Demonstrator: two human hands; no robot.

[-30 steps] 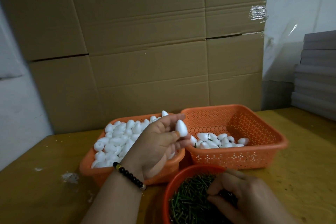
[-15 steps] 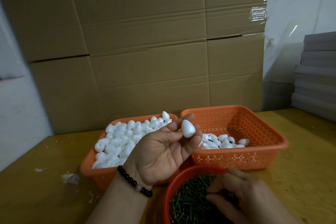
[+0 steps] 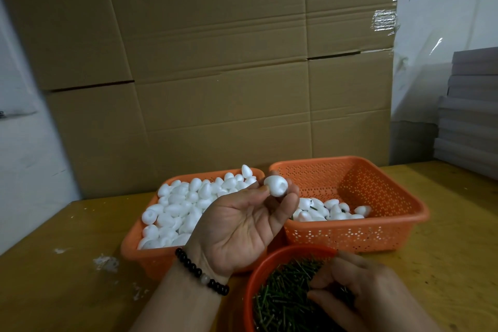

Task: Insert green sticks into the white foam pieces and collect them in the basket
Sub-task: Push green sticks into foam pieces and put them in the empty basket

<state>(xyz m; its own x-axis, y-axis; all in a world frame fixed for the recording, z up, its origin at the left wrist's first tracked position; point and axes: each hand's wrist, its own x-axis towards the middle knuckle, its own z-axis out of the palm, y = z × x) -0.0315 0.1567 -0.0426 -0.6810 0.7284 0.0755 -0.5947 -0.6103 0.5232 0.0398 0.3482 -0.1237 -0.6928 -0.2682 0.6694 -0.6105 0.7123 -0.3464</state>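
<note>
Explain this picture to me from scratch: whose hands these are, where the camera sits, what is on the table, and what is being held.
No machine here: a person works with bare hands, filmed by a camera on their head looking forward and down. The left hand, palm up, pinches one white foam piece at its fingertips. The right hand reaches into a red bowl of green sticks; whether it grips one cannot be told. On the wooden table stand two orange baskets: the left basket is heaped with foam pieces, the right basket holds a few.
</note>
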